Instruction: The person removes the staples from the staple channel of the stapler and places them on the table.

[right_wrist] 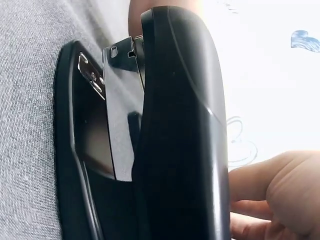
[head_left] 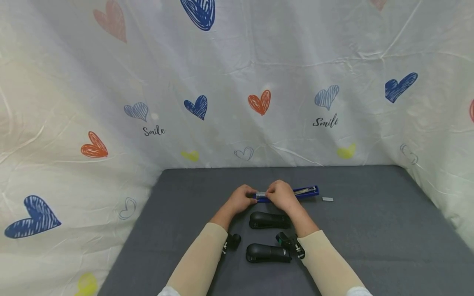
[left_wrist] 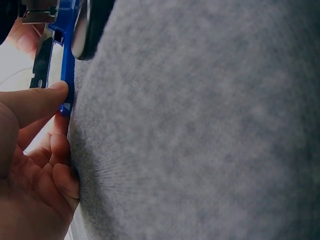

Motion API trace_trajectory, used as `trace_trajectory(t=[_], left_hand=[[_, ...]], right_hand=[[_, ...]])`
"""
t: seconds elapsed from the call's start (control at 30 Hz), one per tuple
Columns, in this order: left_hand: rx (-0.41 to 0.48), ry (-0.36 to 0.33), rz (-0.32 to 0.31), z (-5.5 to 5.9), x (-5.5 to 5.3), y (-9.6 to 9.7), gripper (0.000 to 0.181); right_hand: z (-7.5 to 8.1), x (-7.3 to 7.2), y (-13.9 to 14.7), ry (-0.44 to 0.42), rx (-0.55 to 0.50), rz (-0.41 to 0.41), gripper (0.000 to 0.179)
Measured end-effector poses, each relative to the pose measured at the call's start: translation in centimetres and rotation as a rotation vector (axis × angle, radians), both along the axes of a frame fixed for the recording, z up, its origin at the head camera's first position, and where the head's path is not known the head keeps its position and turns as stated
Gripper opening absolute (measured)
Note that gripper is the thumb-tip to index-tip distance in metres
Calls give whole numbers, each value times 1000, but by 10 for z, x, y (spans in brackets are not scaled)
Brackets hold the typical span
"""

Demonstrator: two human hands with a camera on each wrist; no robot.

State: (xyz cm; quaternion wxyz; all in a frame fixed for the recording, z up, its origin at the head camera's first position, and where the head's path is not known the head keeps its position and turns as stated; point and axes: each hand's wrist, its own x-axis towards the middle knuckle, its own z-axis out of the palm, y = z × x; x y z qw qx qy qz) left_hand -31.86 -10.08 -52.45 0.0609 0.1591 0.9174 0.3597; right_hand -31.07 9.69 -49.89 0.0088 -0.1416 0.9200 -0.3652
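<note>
A blue stapler (head_left: 305, 192) lies opened lengthwise near the back of the table, its metal magazine showing. My left hand (head_left: 240, 199) grips its left end; in the left wrist view the thumb (left_wrist: 56, 91) presses on the blue frame (left_wrist: 70, 65) with fingers beneath. Over the stapler's middle, my right hand (head_left: 283, 195) has bent fingers at the right end of a small silver staple strip (head_left: 260, 193), pinching it between the two hands. The right wrist view shows my right hand (right_wrist: 280, 192) partly hidden behind a black stapler (right_wrist: 185, 130). Another staple strip (head_left: 327, 199) lies right of the blue stapler.
Two black staplers lie between the forearms, the farther one (head_left: 269, 220) just below the hands and the nearer one (head_left: 267, 253) closer to me. A grey cloth (head_left: 370, 230) covers the table. Behind it hangs a white curtain (head_left: 222, 139) printed with hearts.
</note>
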Motion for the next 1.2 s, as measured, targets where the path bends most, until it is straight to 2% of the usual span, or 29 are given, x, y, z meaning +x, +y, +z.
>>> trace_trajectory(t=[0.17, 0.3, 0.57, 0.67, 0.83, 1.1, 1.2], left_hand=[[10, 3, -3, 1, -1, 0, 31], [13, -4, 1, 0, -1, -1, 30], [3, -8, 6, -1, 0, 0, 30], [1, -8, 6, -1, 0, 0, 30], [5, -14, 5, 0, 1, 0, 30], [-2, -18, 9, -1, 1, 1, 30], [0, -18, 9, -2, 0, 1, 30]], right_hand=[[2, -3, -2, -31, -31, -55, 8], [3, -2, -4, -18, -33, -63, 7], [-2, 0, -7, -28, -103, -39, 6], [-4, 0, -7, -35, -126, -33, 13], [-5, 0, -7, -11, -78, 34, 28], [-5, 0, -6, 16, -73, 49, 22], [-1, 0, -3, -4, -96, 43, 22]])
